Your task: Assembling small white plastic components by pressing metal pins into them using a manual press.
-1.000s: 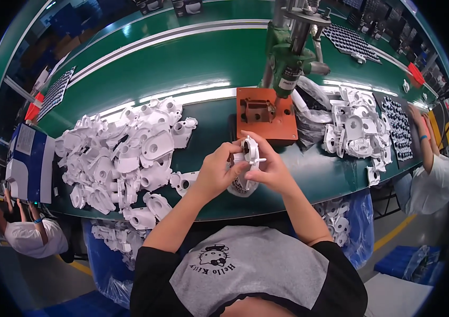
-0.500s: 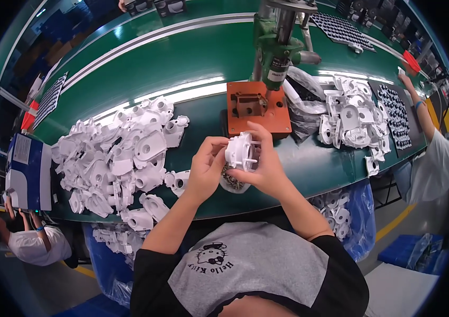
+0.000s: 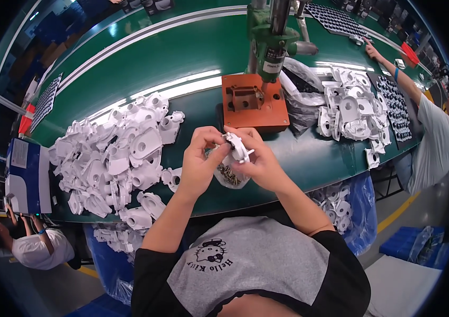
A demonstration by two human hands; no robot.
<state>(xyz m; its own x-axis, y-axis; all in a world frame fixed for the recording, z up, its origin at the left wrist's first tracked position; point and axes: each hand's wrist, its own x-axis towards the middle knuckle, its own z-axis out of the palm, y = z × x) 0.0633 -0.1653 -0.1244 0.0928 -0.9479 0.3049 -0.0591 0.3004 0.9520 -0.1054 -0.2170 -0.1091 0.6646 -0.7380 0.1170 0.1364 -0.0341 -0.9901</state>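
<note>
A white plastic housing part [image 3: 240,150] with pegs is held between my hands, above the table's near edge. My right hand [image 3: 262,162] grips it from the right, thumb below and fingers behind. My left hand [image 3: 201,165] is closed at its left side, thumb and fingertips pressed against it. Whether a small piece also sits in those fingertips I cannot make out. Just below my hands lies a clear plastic bag [image 3: 239,183] of small brass-coloured pieces. Beyond them stands a green press [image 3: 273,50] over an orange fixture block [image 3: 256,119].
White plastic parts lie heaped at left [image 3: 113,153] and right [image 3: 353,108]. A blue and white box [image 3: 28,177] stands far left. Blue-lined bins [image 3: 361,227] with more parts sit below the table edge. A co-worker's arm [image 3: 406,82] reaches over the table at right.
The white part has been turned in my hands and now shows a narrower side. My left hand has shifted slightly left. The co-worker's hand at right has moved farther across the table.
</note>
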